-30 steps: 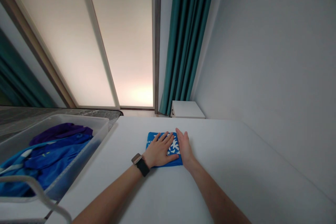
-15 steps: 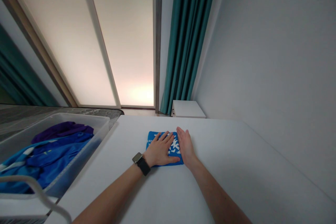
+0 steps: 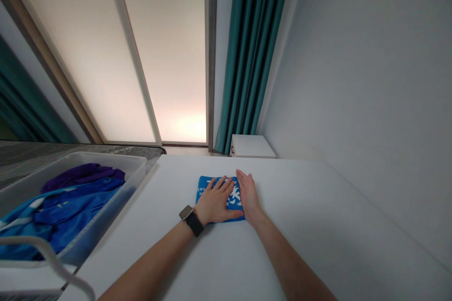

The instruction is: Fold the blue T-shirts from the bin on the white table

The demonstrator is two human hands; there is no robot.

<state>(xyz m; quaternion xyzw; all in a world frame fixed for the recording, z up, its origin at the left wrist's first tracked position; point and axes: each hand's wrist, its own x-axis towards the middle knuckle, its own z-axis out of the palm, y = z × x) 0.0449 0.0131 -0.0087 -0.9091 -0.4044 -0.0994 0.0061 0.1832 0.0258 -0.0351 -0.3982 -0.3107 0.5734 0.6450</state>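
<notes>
A folded blue cloth with white print lies flat on the white table. My left hand, with a dark watch on its wrist, rests palm down on the cloth, fingers spread, covering much of its middle. Along the cloth's right edge stands my right hand on its side, its palm against the edge and its fingers stretched out away from me.
Left of the table is a translucent plastic bin holding blue and purple clothes. A pale curved tube crosses the lower left. Beyond the table stand a small white cabinet and a teal curtain.
My right hand has shifted very slightly left against the cloth's edge. The left hand stays on top of the cloth, almost unmoved.
</notes>
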